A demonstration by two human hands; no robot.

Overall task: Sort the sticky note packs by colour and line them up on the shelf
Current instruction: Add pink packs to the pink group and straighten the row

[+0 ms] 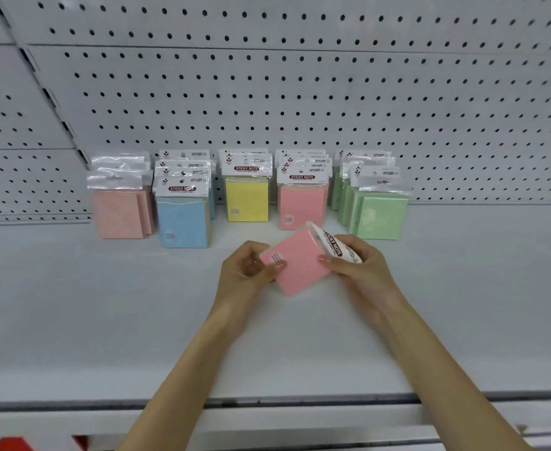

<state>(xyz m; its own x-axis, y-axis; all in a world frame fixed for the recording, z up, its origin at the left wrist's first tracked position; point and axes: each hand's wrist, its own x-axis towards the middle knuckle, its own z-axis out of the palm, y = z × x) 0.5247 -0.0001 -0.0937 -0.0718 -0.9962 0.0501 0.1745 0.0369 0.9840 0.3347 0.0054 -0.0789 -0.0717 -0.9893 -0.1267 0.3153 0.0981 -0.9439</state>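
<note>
Light bright, even, diffuse; only faint soft shadows on the white shelf [88, 304]. Wide-angle distortion bows the pegboard [300, 92] seams toward the frame borders. Mild softness overall; corners blurred, small print on the sticky note packs [183, 219] unreadable.

This looks like a shop aisle, the stationery section. A white metal shelf [105, 304] backs onto a perforated pegboard panel [300, 92] with a slotted upright [49, 96] at the left, the usual store fitting. Sealed sticky note packs [247, 190] with printed hang-tab headers stand in rows by colour. A label rail [300, 415] runs along the shelf's front edge.
</note>
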